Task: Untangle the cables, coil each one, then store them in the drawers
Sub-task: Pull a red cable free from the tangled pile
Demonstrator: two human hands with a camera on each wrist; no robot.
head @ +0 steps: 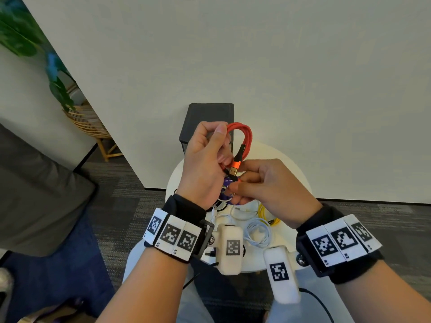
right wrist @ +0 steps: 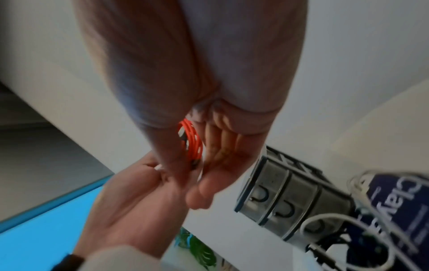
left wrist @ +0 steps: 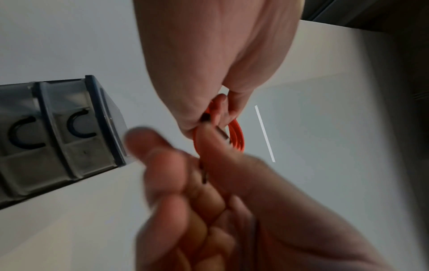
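An orange braided cable (head: 245, 138) is wound into a small coil held up above the round white table (head: 293, 173). My left hand (head: 221, 148) grips one side of the coil, fingers curled round its loops. My right hand (head: 235, 183) pinches the cable's loose end just under the orange USB plug (head: 234, 168). In the left wrist view the coil (left wrist: 236, 137) shows between both hands. The right wrist view shows the coil (right wrist: 193, 143) behind my right palm. The dark drawer unit (head: 210, 117) stands at the table's far side, its drawers (left wrist: 60, 139) closed.
On the table under my hands lie white cables (head: 257, 230), a yellow cable (head: 265, 213) and a purple labelled item (right wrist: 394, 201). A white wall rises behind the drawers (right wrist: 290, 199). A grey sofa (head: 35, 194) and a basket plant stand (head: 88, 122) are at the left.
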